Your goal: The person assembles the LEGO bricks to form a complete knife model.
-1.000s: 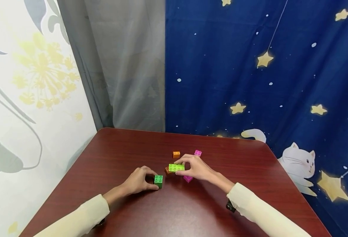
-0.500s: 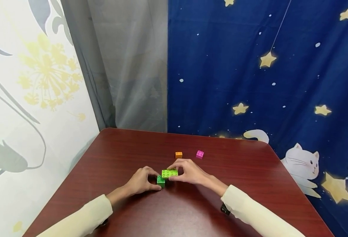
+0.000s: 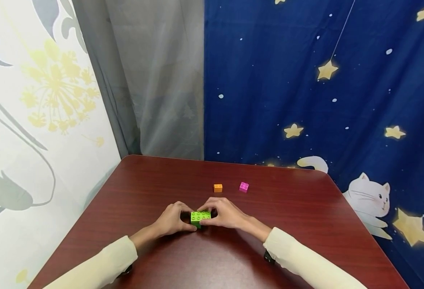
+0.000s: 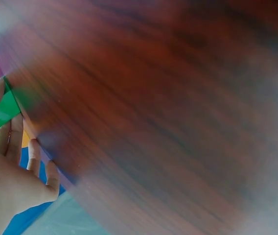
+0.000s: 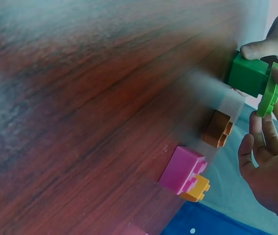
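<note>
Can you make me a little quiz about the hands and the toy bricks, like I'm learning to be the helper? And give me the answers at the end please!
1. True or false: the left hand grips a dark green brick.

2. Pick one. The right hand pinches a brick that is:
a) white
b) lime green
c) blue

3. Fill in the blank: in the head view, a pink brick lies toward the back of the table, and the brick nearby, to its left, is ____.

Key:
1. True.
2. b, the lime green brick.
3. Orange: the orange brick.
</note>
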{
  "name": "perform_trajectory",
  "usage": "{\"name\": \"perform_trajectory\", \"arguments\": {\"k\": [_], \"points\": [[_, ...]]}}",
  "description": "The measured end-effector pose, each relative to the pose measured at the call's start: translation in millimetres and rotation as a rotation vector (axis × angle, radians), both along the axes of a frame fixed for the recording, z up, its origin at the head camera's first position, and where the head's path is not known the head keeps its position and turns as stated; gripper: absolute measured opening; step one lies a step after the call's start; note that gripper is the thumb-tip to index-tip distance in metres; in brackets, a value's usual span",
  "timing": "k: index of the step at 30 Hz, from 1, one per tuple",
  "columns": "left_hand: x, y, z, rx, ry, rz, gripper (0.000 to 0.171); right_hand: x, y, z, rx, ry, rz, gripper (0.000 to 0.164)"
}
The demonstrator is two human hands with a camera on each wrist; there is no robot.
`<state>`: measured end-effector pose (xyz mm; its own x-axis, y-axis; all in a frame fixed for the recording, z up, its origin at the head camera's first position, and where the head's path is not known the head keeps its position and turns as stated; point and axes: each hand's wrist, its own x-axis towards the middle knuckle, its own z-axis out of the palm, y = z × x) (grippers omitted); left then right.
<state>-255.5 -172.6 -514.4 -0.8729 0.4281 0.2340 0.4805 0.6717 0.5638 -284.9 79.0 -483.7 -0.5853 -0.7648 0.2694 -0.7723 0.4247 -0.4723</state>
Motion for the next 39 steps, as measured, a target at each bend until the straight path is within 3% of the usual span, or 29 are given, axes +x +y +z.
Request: {"name": "perform_trajectory", "arguments": {"k": [9, 18, 26, 39], "points": [[-0.4, -1, -0.6, 0.018, -0.022, 0.01, 0.043, -1.7, -7, 1.2, 0.018, -0.005, 0.004, 0.032], [-1.5, 0, -1.4, 0.029, -0.014, -0.004, 0.033, -2.6, -13, 3.6, 0.017, -0.001, 0.029, 0.032], [-3.0, 0, -1.2, 0.017, -0.016, -0.027, 0.031, -1.7, -18, 8.9, 0.063, -0.033, 0.011, 0.032], [-3.4, -2, -1.4, 0.019, 0.004, -0.03, 0.032, -7.3, -19, 4.1, 0.073, -0.062, -0.024, 0.033]]}}
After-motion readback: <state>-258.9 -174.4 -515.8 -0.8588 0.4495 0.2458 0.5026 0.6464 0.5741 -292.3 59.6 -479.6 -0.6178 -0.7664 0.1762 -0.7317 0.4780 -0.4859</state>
